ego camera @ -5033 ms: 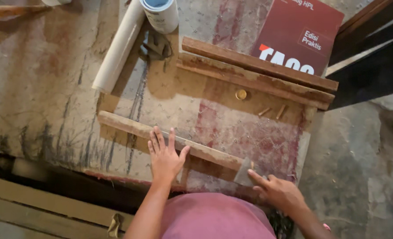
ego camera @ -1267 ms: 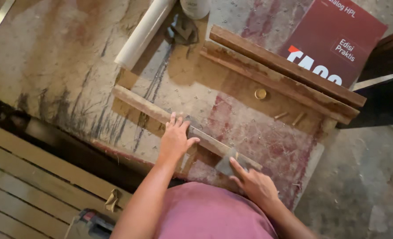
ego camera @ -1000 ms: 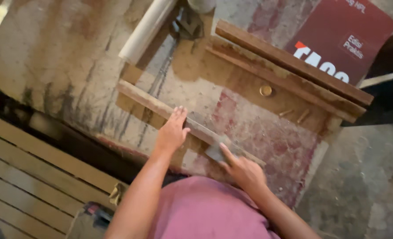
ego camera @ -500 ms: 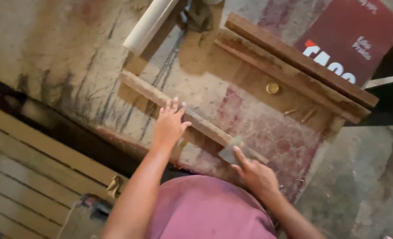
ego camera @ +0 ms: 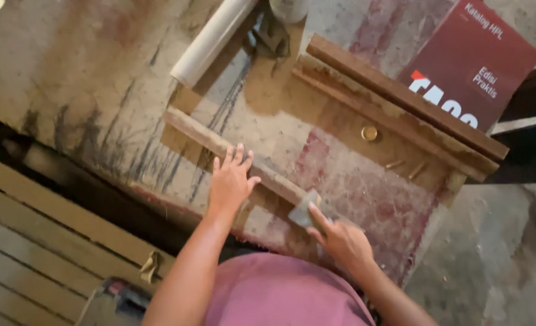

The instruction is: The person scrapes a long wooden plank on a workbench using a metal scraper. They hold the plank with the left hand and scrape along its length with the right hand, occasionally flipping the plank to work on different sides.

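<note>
While left hand [ego camera: 230,181] steadies slat [ego camera: 231,151], sanding

Stained, paint-smeared worktop [ego camera: 87,72] lit warmly from above. Slatted wooden planks [ego camera: 32,241] seen left of worktop; grey concrete floor [ego camera: 497,259] seen right of worktop.

Left hand [ego camera: 231,181] flat on wood strip [ego camera: 219,145], right hand [ego camera: 340,238] pressing grey pad [ego camera: 304,212] on strip, stained bench [ego camera: 87,72], white roll [ego camera: 213,37]
</note>
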